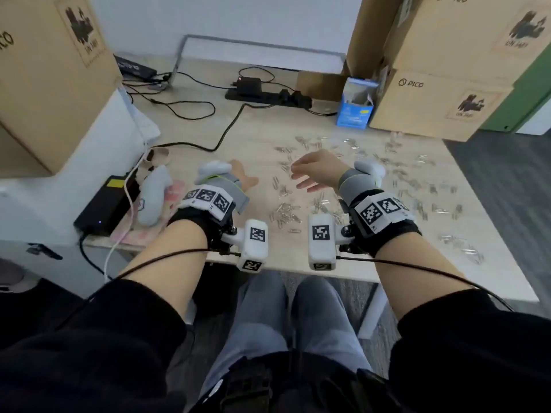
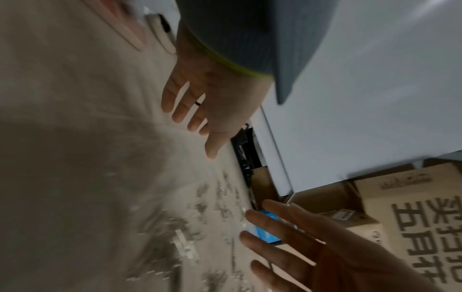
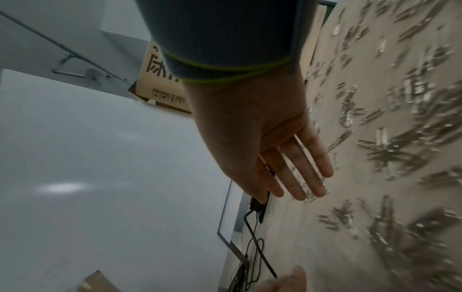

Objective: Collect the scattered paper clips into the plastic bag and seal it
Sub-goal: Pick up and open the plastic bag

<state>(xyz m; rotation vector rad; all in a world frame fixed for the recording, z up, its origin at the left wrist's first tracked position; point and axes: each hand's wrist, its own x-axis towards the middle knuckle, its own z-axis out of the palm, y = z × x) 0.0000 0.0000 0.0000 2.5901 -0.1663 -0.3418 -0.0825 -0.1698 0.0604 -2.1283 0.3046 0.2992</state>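
Many silver paper clips (image 1: 301, 201) lie scattered over the middle and right of the light wooden table (image 1: 256, 135), with a denser heap (image 1: 284, 211) near the front. Both hands hover just above the table, fingers straight and spread, holding nothing. My left hand (image 1: 243, 175) is left of the clips, and the left wrist view shows its palm (image 2: 197, 106) over bare wood. My right hand (image 1: 301, 174) is over the clips, its fingers (image 3: 300, 177) just above some of them (image 3: 400, 138). I see no plastic bag in any view.
Cardboard boxes stand at the left (image 1: 50, 73) and back right (image 1: 447, 84). A blue carton (image 1: 356, 104) sits by the right boxes. A power strip (image 1: 268, 95) and cables cross the back. A black adapter (image 1: 104, 207) and a grey soft object (image 1: 153, 198) lie front left.
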